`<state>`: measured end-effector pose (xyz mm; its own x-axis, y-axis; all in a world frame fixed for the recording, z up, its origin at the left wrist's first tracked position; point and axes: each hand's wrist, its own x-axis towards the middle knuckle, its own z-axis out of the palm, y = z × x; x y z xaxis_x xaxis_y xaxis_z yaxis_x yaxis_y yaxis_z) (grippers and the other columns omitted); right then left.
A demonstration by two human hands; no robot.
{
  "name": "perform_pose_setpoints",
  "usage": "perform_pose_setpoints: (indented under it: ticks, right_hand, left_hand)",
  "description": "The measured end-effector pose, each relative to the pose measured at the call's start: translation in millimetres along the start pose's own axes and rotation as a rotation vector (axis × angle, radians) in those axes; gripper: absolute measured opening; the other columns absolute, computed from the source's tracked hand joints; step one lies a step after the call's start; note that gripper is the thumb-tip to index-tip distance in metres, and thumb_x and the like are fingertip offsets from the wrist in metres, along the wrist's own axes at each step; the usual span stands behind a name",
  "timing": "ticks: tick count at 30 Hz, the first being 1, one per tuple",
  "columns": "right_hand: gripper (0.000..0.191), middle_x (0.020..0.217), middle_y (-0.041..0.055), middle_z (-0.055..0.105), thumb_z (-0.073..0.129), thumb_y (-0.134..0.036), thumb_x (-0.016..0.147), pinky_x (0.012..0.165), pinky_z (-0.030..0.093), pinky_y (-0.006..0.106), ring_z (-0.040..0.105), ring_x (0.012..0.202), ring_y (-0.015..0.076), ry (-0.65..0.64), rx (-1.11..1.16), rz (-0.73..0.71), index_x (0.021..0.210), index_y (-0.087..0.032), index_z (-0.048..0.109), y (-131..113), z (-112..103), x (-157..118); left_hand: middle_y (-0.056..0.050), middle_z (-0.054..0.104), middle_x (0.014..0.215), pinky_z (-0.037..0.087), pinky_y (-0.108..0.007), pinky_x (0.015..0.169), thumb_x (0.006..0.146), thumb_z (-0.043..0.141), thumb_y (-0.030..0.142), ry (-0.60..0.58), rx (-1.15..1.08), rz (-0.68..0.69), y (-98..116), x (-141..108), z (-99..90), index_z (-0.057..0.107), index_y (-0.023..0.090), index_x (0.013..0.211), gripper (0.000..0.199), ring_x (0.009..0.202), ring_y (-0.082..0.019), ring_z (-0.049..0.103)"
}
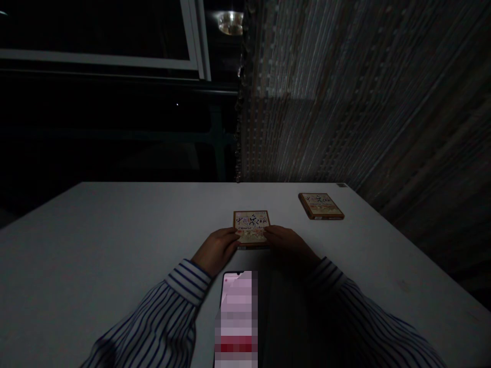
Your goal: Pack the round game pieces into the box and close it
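Note:
A flat square box (pixel 252 236) with dark Chinese brush characters and some smaller lettering on its lid lies on the white table (pixel 134 230). My left hand (pixel 217 249) grips its left edge, the fingertips reaching onto the lid. On the opposite side, my right hand (pixel 290 244) holds the right edge in the same way, partly in shadow. The thumbs and the underside of the box are mostly hidden. Between my forearms, a lit phone (pixel 235 306) lies close to me, its screen blurred out.
A second box of the same look (pixel 321 207) lies at the back right of the table. Behind the right side hangs a string curtain (pixel 299 102). At the far left is a white-framed window (pixel 115 59), and the surroundings are dark.

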<state>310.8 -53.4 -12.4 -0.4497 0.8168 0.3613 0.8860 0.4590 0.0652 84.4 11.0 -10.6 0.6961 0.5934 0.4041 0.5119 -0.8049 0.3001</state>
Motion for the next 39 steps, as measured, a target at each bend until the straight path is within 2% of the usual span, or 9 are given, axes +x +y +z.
perform_pose_setpoints:
  ticks: [3, 6, 12, 19, 25, 29, 36, 39]
  right_hand:
    - [0.026, 0.105, 0.0140, 0.057, 0.040, -0.016, 0.083, 0.074, 0.046, 0.032, 0.054, 0.092, 0.0191, -0.042, -0.006, 0.008, 0.104, -0.011, 0.053, -0.4, 0.1, 0.8]
    - [0.027, 0.108, 0.0131, 0.056, 0.040, -0.018, 0.083, 0.076, 0.046, 0.032, 0.053, 0.094, 0.0188, -0.072, -0.014, 0.048, 0.106, -0.013, 0.053, -1.6, -1.1, 1.3]
    - [0.028, 0.110, 0.0129, 0.056, 0.040, -0.020, 0.084, 0.076, 0.046, 0.032, 0.052, 0.097, 0.0196, -0.084, -0.013, 0.091, 0.106, -0.013, 0.054, -5.1, -4.3, 0.5]
    - [0.028, 0.112, 0.0093, 0.056, 0.040, -0.024, 0.083, 0.081, 0.043, 0.034, 0.049, 0.102, 0.0193, -0.089, 0.013, 0.138, 0.106, -0.015, 0.054, -2.5, -4.8, 3.2]
    - [0.036, 0.121, 0.0126, 0.049, 0.036, -0.026, 0.085, 0.089, 0.037, 0.036, 0.044, 0.111, 0.0197, -0.042, 0.041, 0.102, 0.116, -0.011, 0.048, -1.6, -3.1, 20.4]
    - [0.037, 0.124, 0.0124, 0.046, 0.032, -0.025, 0.087, 0.092, 0.032, 0.040, 0.039, 0.115, 0.0200, -0.058, 0.043, 0.142, 0.119, -0.012, 0.045, -6.1, -3.4, 23.5]
    - [0.037, 0.125, 0.0119, 0.046, 0.030, -0.026, 0.088, 0.092, 0.033, 0.040, 0.038, 0.117, 0.0199, -0.051, 0.069, 0.164, 0.119, -0.012, 0.044, -6.8, 0.6, 20.9]
    - [0.037, 0.126, 0.0111, 0.045, 0.031, -0.025, 0.087, 0.092, 0.033, 0.039, 0.037, 0.118, 0.0196, -0.054, 0.063, 0.176, 0.119, -0.013, 0.045, -7.8, 1.2, 21.3]
  left_hand:
    - [-0.010, 0.059, 0.107, 0.043, -0.035, 0.090, 0.085, 0.039, 0.032, 0.029, 0.004, -0.008, 2.5, 3.0, 1.0, 0.060, 0.015, 0.099, 0.031, 0.100, -0.018, 0.053]
    - [-0.011, 0.052, 0.117, 0.038, -0.036, 0.096, 0.086, 0.035, 0.033, 0.042, 0.002, 0.001, 4.6, 7.9, 2.6, 0.054, 0.014, 0.107, 0.035, 0.110, -0.019, 0.047]
    - [-0.014, 0.047, 0.125, 0.032, -0.037, 0.100, 0.087, 0.032, 0.034, -0.013, 0.038, 0.017, 0.7, 11.2, 8.9, 0.048, 0.010, 0.116, 0.040, 0.118, -0.020, 0.038]
    - [-0.013, 0.049, 0.122, 0.034, -0.036, 0.098, 0.086, 0.035, 0.034, -0.011, 0.053, 0.015, -0.8, 11.8, 10.0, 0.050, 0.012, 0.114, 0.039, 0.116, -0.020, 0.041]
    - [-0.012, 0.051, 0.120, 0.037, -0.040, 0.094, 0.085, 0.036, 0.035, -0.008, 0.076, 0.012, -1.7, 12.1, 8.9, 0.051, 0.015, 0.112, 0.037, 0.112, -0.021, 0.045]
    - [-0.011, 0.052, 0.119, 0.038, -0.039, 0.093, 0.084, 0.037, 0.035, -0.013, 0.089, 0.015, 0.0, 12.4, 4.7, 0.052, 0.015, 0.111, 0.036, 0.109, -0.021, 0.047]
    - [-0.010, 0.059, 0.104, 0.041, -0.037, 0.089, 0.084, 0.038, 0.027, 0.010, 0.056, 0.028, -2.0, 27.0, 0.8, 0.058, 0.015, 0.101, 0.029, 0.099, -0.020, 0.052]
    - [-0.012, 0.054, 0.115, 0.038, -0.038, 0.094, 0.085, 0.036, 0.028, 0.047, 0.031, -0.011, -10.8, 32.3, 7.1, 0.052, 0.013, 0.110, 0.034, 0.108, -0.020, 0.047]
